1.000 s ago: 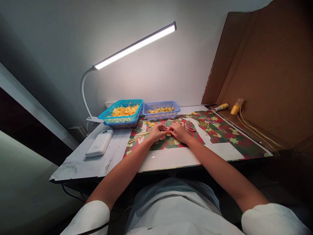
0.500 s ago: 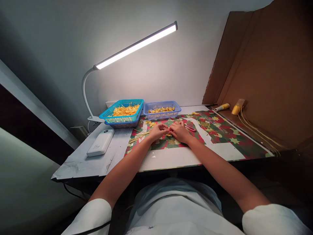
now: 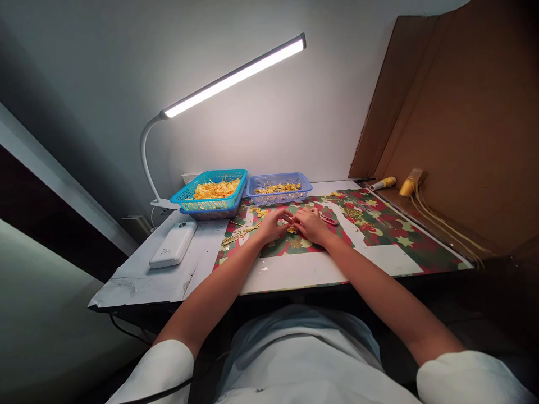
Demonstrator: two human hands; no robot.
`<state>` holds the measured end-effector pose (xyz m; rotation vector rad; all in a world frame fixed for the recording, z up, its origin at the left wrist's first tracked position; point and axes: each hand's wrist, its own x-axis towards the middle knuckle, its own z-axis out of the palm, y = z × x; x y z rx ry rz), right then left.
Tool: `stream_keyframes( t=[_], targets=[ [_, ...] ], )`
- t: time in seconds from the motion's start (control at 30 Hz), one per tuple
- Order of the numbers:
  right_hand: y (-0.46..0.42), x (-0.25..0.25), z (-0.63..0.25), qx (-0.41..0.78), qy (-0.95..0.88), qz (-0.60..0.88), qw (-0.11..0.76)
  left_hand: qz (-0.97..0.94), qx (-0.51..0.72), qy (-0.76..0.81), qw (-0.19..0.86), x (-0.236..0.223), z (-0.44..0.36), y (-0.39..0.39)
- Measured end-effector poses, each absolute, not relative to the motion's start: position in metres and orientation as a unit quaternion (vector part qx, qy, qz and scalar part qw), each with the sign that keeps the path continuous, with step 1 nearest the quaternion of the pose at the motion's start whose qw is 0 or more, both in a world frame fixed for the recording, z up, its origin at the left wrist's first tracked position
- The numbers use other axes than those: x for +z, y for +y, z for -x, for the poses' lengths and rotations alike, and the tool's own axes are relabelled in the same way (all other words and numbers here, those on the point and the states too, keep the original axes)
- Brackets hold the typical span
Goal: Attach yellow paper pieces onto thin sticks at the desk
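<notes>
Over the patterned sheet, my left hand (image 3: 273, 225) is curled, its thumb and fingers bent towards the other hand. My right hand (image 3: 310, 225) meets it from the other side with fingers closed. At the fingertips of both, a small shiny gold-yellow piece (image 3: 292, 230) shows in part; the fingers cover the rest. A red-handled tool (image 3: 329, 221) lies just beyond my right hand. To the left of my left hand are thin gold strips (image 3: 241, 235), and several yellow pieces (image 3: 259, 211) lie behind it.
A turquoise basket (image 3: 179, 197) of yellow pieces sits on a blue one; a periwinkle basket (image 3: 278, 198) holds gold pieces. A white power bank (image 3: 173, 246) lies left, under a lit lamp (image 3: 236, 78). Gold bits (image 3: 354, 215) lie right, near a cardboard panel (image 3: 455, 112).
My left fingers have shifted slightly and spread a little from the right fingertips. The gold-yellow piece shows a little differently between the hands. The baskets and tools stay in place.
</notes>
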<state>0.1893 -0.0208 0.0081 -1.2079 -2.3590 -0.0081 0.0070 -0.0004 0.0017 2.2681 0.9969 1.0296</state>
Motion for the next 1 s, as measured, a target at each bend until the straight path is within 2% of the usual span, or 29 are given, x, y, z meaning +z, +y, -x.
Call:
stream_keyframes(
  t=[0.13, 0.27, 0.83, 1.0],
  targets=[
    [-0.0216, 0.0089, -0.1889, 0.004, -0.861, 0.447, 0.243, -0.845, 0.356, 0.371, 0.144, 0.0031, -0.0078, -0.0001],
    [-0.0190, 0.0072, -0.1910, 0.006, -0.857, 0.450, 0.250, -0.855, 0.341, 0.377, 0.103, 0.0017, -0.0092, 0.0002],
    [-0.0165, 0.0063, -0.1959, 0.028, -0.849, 0.460, 0.258, -0.859, 0.344, 0.371, 0.078, -0.0006, -0.0100, 0.0008],
    [-0.0147, 0.0068, -0.1983, 0.029, -0.847, 0.460, 0.267, -0.868, 0.331, 0.369, 0.039, -0.0005, -0.0096, -0.0008]
  ],
)
